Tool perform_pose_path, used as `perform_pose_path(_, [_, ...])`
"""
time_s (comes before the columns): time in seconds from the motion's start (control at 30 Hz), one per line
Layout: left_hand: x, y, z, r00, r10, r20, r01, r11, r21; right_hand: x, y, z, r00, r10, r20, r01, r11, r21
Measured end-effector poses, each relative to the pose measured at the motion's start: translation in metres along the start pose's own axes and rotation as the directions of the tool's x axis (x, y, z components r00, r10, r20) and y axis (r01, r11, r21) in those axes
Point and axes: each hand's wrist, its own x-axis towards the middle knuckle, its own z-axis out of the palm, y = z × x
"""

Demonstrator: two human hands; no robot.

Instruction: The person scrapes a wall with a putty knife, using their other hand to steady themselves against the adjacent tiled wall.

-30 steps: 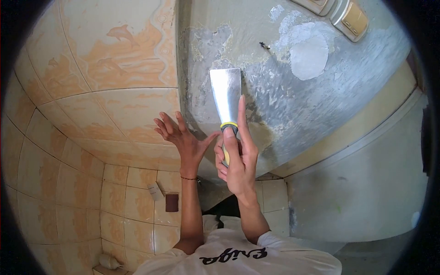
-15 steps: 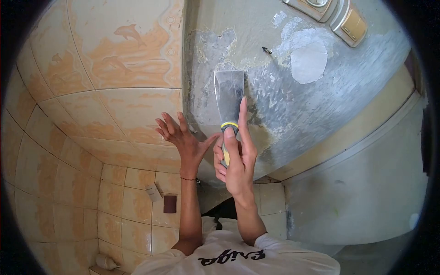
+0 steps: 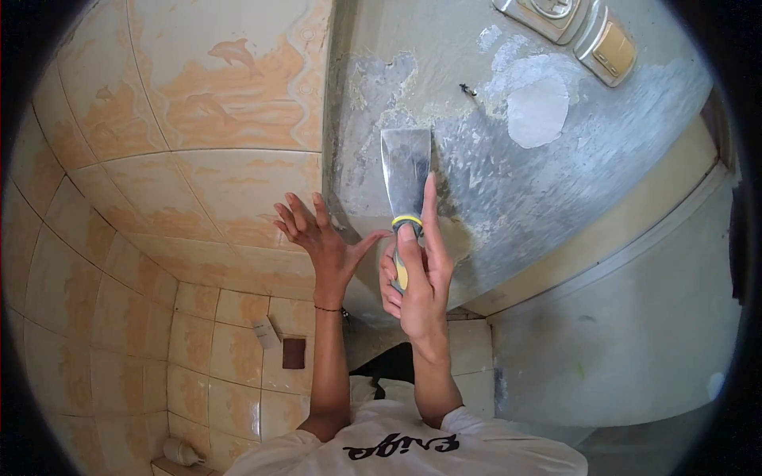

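Observation:
My right hand is wrapped round the grey and yellow handle of a putty knife, thumb on the handle and index finger stretched along the blade. The wide metal blade points up over the scraped grey wall; whether it touches the surface is hard to tell. To the left, my left hand has its fingers spread and holds nothing, close to the edge where tile meets bare wall. Several fingertips lie over the tiled wall. A smooth pale filler patch shows right of the blade.
A switch plate and a socket are at the upper right. A small dark stub sticks out of the wall. Below left lie a brown square pad and a pale folded piece. A whitish container stands lower left.
My right hand and the putty knife have shifted slightly right and down. The left hand stays spread in nearly the same place. The view has moved a little.

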Motion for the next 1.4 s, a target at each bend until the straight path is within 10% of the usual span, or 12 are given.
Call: perform_pose_path(1.4, [0.000,0.002,0.000,1.000,-0.007,-0.008,0.007,1.000,0.017,0.015,-0.003,-0.024,0.997,-0.064,0.045,0.057,0.989,0.137])
